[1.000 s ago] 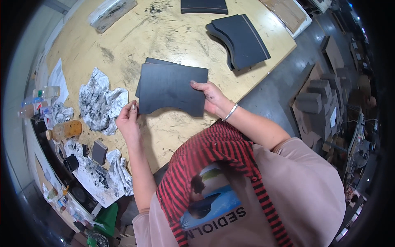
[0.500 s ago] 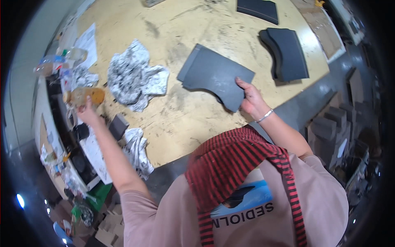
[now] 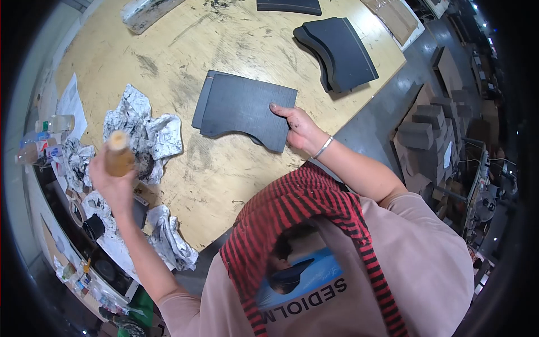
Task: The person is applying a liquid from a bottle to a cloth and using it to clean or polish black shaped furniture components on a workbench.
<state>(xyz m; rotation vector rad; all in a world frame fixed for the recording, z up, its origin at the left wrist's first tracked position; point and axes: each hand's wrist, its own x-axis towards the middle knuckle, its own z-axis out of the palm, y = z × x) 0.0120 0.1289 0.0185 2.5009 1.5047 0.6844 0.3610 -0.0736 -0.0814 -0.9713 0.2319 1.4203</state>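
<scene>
My left hand (image 3: 112, 182) is wrapped round a small bottle (image 3: 119, 159) of amber liquid, held upright above the table's left side. Its pale cap faces up and is a little blurred. My right hand (image 3: 303, 132) grips the right end of a black board (image 3: 244, 106) with a curved cutout along its near edge. The thumb lies on top and the fingers are hidden underneath. A second board's edge shows at the left, so at least two seem stacked. Behind the bottle lies a crumpled, black-stained white cloth (image 3: 165, 135).
More black curved boards (image 3: 351, 53) lie at the far right of the table (image 3: 185, 196). Another stained cloth (image 3: 171, 241) hangs at the near left edge. Clear plastic bottles (image 3: 42, 146) stand left. A white stained block (image 3: 149, 14) lies at the back. Cardboard pieces (image 3: 418, 135) stand right.
My left hand has lifted the bottle from lying on its side to upright. The view has shifted, and the right hand still grips the black board.
</scene>
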